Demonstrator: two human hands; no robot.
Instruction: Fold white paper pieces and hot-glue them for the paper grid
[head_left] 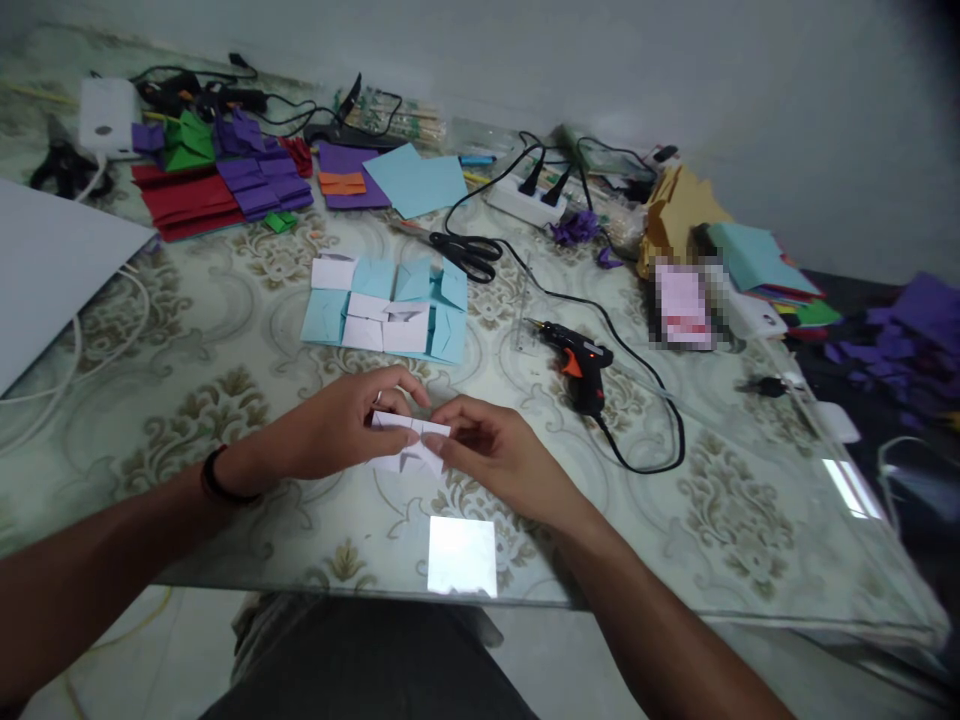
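Near the front of the patterned table, a small folded white paper [410, 462] is held between both hands. My left hand [352, 420] pinches its left part, thumb lying along the upper face. From the other side, my right hand [499, 445] grips the right part, its thumb close to the left thumb at the middle. Just beyond the hands lies a block of folded light blue paper pieces [322, 315] with folded white pieces [364, 333] among them. A bright white square [462, 556] shows near the table's front edge.
A glue gun [581, 365] with its looping cable lies to the right. Black scissors [465, 252] rest behind the blue pieces. Folded red [184, 200] and purple papers [266, 182] sit at the back left; a power strip [525, 202] is at the back.
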